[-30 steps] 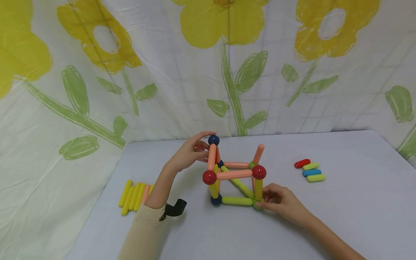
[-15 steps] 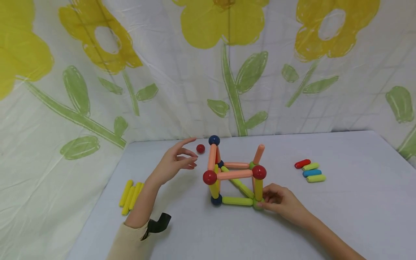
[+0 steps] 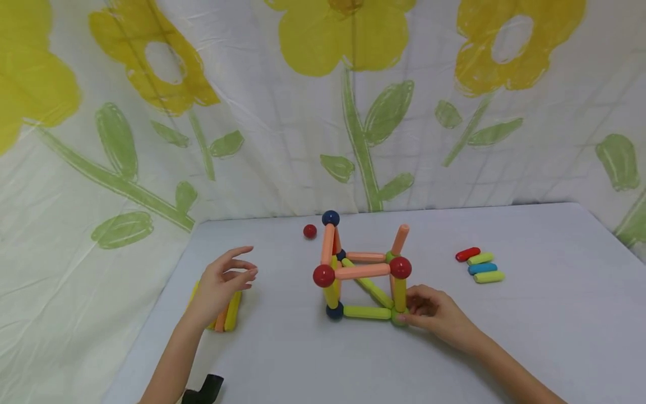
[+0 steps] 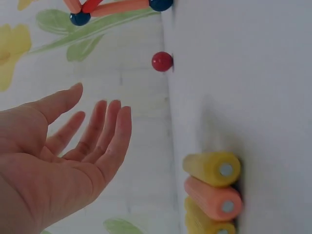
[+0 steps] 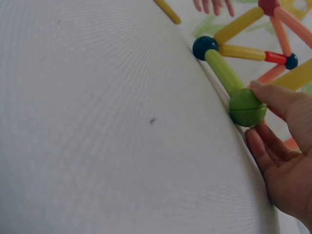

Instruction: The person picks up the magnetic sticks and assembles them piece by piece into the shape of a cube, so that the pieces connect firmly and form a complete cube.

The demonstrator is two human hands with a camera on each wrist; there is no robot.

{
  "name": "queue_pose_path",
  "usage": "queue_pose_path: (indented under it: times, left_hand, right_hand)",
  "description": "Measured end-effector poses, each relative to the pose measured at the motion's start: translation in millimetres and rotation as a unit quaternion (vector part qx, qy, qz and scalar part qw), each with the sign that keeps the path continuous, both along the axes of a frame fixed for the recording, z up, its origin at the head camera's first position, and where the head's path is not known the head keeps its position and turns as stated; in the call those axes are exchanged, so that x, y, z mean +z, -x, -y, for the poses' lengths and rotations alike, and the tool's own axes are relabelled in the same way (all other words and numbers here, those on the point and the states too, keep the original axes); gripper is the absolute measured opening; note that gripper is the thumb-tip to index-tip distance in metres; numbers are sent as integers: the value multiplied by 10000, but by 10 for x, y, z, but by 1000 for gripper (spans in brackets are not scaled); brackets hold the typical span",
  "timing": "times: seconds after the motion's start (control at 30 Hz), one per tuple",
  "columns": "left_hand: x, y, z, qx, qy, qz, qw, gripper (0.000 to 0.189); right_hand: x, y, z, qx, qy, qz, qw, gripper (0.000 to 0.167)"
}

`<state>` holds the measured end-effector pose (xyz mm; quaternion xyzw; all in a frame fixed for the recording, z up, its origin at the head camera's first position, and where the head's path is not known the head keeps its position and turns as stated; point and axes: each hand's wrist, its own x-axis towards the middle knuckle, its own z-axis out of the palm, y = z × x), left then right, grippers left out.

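Note:
A frame of magnetic sticks and balls (image 3: 363, 271) stands mid-table, with red balls on its front top corners and a blue ball (image 3: 330, 218) at the raised back left corner. One orange stick (image 3: 401, 239) points up at the back right, its top end bare. My right hand (image 3: 438, 315) pinches the green ball (image 5: 247, 107) at the front right base corner between thumb and fingers. My left hand (image 3: 219, 289) hovers over the yellow and orange sticks (image 3: 232, 312) at the left, fingers loosely bent and holding nothing, as the left wrist view shows; it hides part of that row.
A loose red ball (image 3: 310, 231) lies behind and left of the frame. Several short sticks, red, blue and lime green (image 3: 485, 268), lie in a group at the right. A flower-printed cloth (image 3: 282, 168) hangs behind the table's far edge.
My left hand has drawn away from the frame's back left corner, moving left and toward me over the sticks. The red ball now shows uncovered. My right hand keeps its place.

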<state>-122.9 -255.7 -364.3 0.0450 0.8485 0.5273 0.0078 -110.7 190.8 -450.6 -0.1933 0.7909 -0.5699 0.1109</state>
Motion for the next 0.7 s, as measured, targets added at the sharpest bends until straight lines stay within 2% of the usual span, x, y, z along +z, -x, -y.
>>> queue_pose_path:
  times: [0.13,0.27,0.47,0.7]
  left_hand:
    - [-72,-128,176,581,522,410,9961,51]
    - [-133,-176,290,943,999,671,9882,52]
    - [-210,-146,315,849,1050,884,9869,53]
    - [-287,-141,290,750,1019,874,9881,52]
  right_hand:
    - [10,5,5,-12,-29,21,10000,34]
    - [6,13,-1,-57,-90,12,9999,34]
    - [-8,12,-15,-73,-123,22,9999,34]
    - [-22,2,-2,0,15,-86,10000,32]
